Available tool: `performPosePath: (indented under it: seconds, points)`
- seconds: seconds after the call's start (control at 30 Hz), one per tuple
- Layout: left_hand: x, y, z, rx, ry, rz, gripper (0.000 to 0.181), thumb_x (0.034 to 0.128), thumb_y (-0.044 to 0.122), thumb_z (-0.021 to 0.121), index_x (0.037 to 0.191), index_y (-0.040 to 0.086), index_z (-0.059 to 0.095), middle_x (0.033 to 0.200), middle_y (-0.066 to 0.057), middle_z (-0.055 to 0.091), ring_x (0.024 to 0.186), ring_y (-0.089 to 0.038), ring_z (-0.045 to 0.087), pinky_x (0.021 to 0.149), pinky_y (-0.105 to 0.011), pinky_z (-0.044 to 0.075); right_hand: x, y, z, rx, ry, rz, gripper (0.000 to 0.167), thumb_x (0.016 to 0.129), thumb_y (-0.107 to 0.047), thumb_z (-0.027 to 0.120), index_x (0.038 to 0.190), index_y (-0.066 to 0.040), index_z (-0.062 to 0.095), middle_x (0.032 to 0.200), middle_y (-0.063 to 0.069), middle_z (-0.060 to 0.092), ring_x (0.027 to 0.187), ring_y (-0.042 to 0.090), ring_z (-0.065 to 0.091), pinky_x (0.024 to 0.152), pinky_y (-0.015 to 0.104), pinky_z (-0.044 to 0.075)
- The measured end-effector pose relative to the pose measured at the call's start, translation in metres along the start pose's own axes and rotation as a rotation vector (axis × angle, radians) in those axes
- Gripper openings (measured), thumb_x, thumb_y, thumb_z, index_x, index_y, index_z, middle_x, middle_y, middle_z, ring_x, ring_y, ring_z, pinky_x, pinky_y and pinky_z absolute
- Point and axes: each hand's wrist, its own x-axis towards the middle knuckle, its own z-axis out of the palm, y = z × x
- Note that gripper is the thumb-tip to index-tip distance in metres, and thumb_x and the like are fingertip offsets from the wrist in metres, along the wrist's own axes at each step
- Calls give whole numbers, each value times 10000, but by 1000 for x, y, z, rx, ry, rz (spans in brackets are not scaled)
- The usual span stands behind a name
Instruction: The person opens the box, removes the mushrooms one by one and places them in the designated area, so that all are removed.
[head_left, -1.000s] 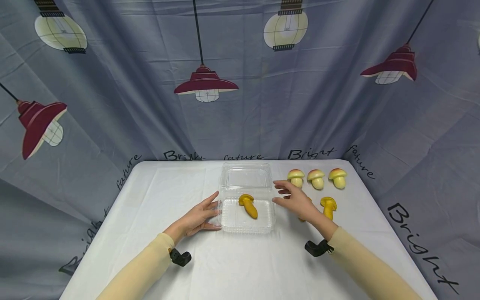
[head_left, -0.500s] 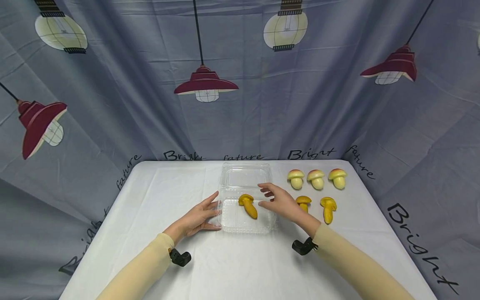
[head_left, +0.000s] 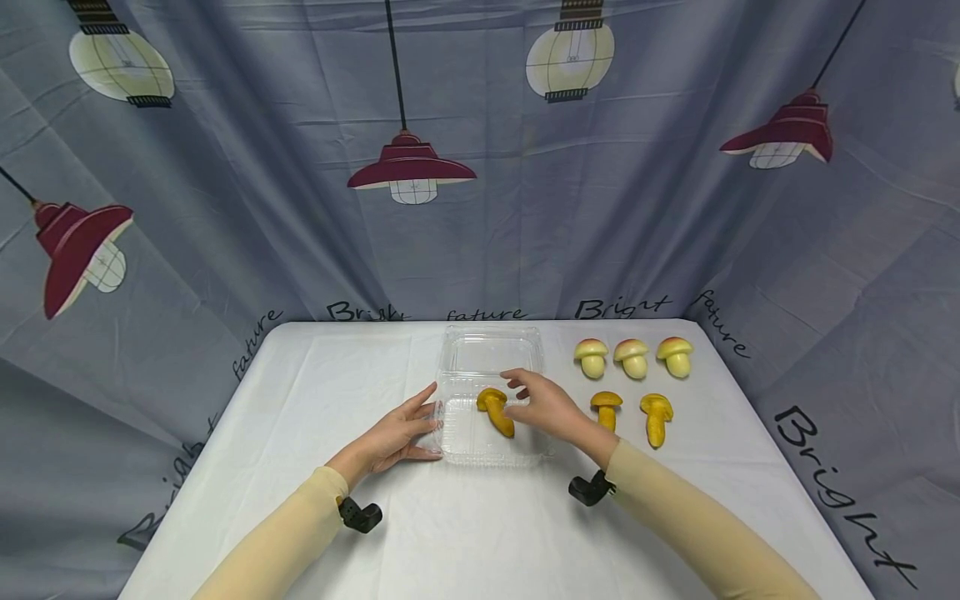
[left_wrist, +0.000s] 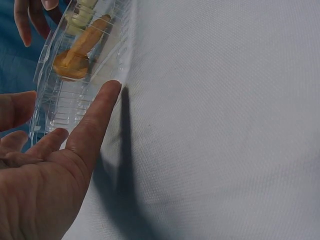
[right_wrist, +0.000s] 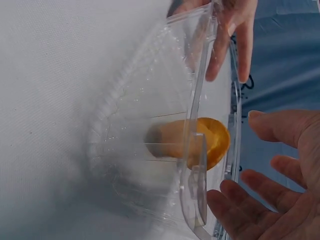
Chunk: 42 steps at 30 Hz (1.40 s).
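A clear plastic clamshell box (head_left: 461,437) lies with its lid (head_left: 491,352) folded back on the table. Inside its base rests one brown-yellow mushroom (head_left: 497,412), cap toward the lid, seen through the wall in both wrist views. My left hand (head_left: 392,435) touches the box's left side with fingers extended; in the left wrist view its fingers (left_wrist: 95,125) lie along the wall. Above the right part of the base hovers my right hand (head_left: 546,404), fingers loosely bent, nothing held. In the right wrist view its fingers (right_wrist: 255,195) stand apart from the mushroom (right_wrist: 212,142).
Three mushrooms with red-yellow caps, one of them a middle mushroom (head_left: 632,358), lie in a row at the back right. Nearer are two brown-yellow ones, a left mushroom (head_left: 606,408) and a right mushroom (head_left: 656,419). The white table (head_left: 337,367) meets a grey-blue curtain (head_left: 480,250) behind.
My right hand has moved left from beside the box to over its base, near the mushroom. The left brown-yellow mushroom on the table has come into view. My left hand stays put.
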Motion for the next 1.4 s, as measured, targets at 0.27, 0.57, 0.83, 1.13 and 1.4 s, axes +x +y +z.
performPosePath:
  seconds: [0.27, 0.57, 0.83, 1.13, 1.4]
  points:
    - [0, 0, 0, -8, 8, -9, 742, 1085, 34, 456, 1668, 288, 72, 1699, -191, 51, 1378, -486, 422, 903, -509, 596, 6, -1, 6, -114, -5, 18, 615, 884, -213, 808, 1445, -120, 574, 1330, 137, 643, 1117, 302, 653, 897, 460, 571]
    - [0, 0, -1, -10, 4, -7, 731, 1090, 28, 441, 1668, 285, 75, 1698, -192, 56, 1374, -487, 429, 906, -514, 594, 12, -4, 15, -255, -31, 18, 603, 854, -215, 831, 1400, -97, 604, 1278, 126, 675, 1090, 275, 659, 872, 432, 573]
    - [0, 1, 0, -15, 1, -7, 737, 1089, 30, 447, 1668, 285, 70, 1698, -191, 61, 1362, -483, 443, 897, -507, 598, 16, -3, 23, -341, -29, 3, 598, 852, -249, 849, 1375, -82, 614, 1290, 96, 670, 1081, 225, 648, 900, 411, 563]
    - [-1, 2, 1, -9, 1, -13, 742, 1089, 36, 448, 1669, 275, 51, 1700, -187, 45, 1366, -483, 440, 900, -511, 596, 18, 1, 26, -377, -40, -39, 573, 853, -191, 829, 1368, -64, 614, 1211, 92, 663, 933, 163, 602, 829, 356, 551]
    - [-1, 2, 1, -19, 8, -24, 742, 1088, 31, 451, 1667, 300, 73, 1704, -167, 46, 1381, -475, 422, 902, -505, 597, 18, 4, 31, -398, -50, -73, 540, 858, -141, 802, 1366, -97, 624, 1180, 62, 650, 953, 163, 609, 831, 359, 556]
